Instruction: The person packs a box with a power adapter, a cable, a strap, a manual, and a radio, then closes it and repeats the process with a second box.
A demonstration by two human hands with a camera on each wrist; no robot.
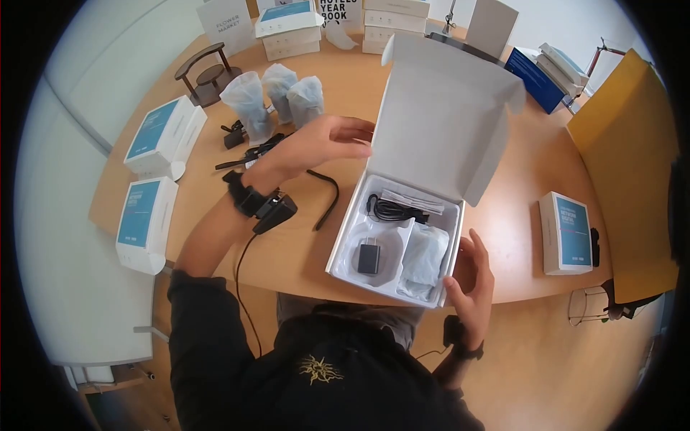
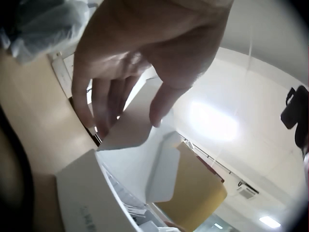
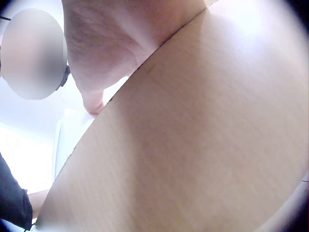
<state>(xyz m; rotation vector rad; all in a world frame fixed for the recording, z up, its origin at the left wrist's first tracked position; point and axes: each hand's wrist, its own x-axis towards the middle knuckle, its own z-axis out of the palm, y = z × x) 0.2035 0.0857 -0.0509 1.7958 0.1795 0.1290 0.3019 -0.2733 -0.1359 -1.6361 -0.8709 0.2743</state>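
Observation:
A white carton (image 1: 336, 250) lies at the table's front edge with its lid (image 1: 438, 108) raised. Its moulded tray has a black power adapter (image 1: 369, 259) in the left hollow, a bagged item (image 1: 425, 258) in the right one, and a coiled black cable (image 1: 395, 210) beside folded paper (image 1: 413, 201) at the back. My left hand (image 1: 327, 144) is at the lid's left edge; in the left wrist view, thumb and fingers stand apart about a side flap (image 2: 130, 121). My right hand (image 1: 471, 287) rests beside the carton's right wall, thumb by the front corner, fingers loosely bent.
Several bagged items (image 1: 248, 100) stand behind my left forearm, near a black adapter (image 1: 233, 136) and a loose cable (image 1: 330, 194). Blue-and-white cartons lie left (image 1: 147, 215) and right (image 1: 568, 230). A wooden stand (image 1: 208, 79) and stacked boxes (image 1: 291, 39) are at the back.

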